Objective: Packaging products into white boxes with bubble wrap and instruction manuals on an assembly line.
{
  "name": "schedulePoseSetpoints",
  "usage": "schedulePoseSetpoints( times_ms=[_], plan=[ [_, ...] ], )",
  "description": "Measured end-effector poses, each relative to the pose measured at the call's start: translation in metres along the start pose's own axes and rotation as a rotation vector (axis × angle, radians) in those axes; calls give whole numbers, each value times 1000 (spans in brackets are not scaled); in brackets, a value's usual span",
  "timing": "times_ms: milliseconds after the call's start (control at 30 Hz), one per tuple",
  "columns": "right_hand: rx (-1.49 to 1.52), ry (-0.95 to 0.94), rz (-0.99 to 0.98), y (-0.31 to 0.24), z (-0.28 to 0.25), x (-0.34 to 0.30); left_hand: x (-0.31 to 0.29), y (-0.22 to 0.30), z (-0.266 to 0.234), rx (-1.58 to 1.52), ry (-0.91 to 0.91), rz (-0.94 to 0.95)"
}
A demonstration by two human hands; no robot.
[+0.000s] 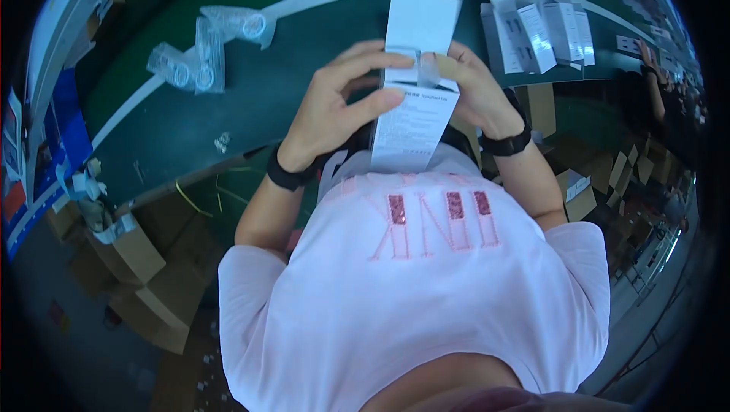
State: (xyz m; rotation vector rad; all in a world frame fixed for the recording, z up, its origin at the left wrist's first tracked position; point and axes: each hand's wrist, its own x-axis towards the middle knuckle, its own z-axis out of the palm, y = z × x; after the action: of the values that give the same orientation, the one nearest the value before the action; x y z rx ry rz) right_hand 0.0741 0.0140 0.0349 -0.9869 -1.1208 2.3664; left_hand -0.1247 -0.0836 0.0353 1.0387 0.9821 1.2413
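Close to my chest, a small white carton [411,127] with printed text stands tilted between my hands, its long lid flap [423,18] raised. My left hand [338,100] grips the carton's left side, thumb on the printed face and fingers at the opening. At the right side, my right hand [477,93] closes round the carton near its top, with the thumb over the opening. Something small and pale shows by that thumb; its kind I cannot make out. What lies inside the carton is hidden.
Several clear plastic-wrapped pieces [209,51] lie on the green table [281,70] to the left. Several open white cartons [536,32] stand at the right. Brown cardboard boxes [156,290] fill the floor at left and right. Another person's hand [648,55] shows at far right.
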Motion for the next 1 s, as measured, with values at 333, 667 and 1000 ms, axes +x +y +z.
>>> schedulePoseSetpoints(
  times_ms=[333,667,1000],
  plan=[
    [-527,-148,-212,-34,15,12,-3,-13,-2,-132,228,-39],
    [-1018,-414,-418,-38,25,6,-6,-16,-13,-158,175,-71],
    [-813,492,-355,-3,-71,55,1,-53,-84,255,516,-151]
  ],
)
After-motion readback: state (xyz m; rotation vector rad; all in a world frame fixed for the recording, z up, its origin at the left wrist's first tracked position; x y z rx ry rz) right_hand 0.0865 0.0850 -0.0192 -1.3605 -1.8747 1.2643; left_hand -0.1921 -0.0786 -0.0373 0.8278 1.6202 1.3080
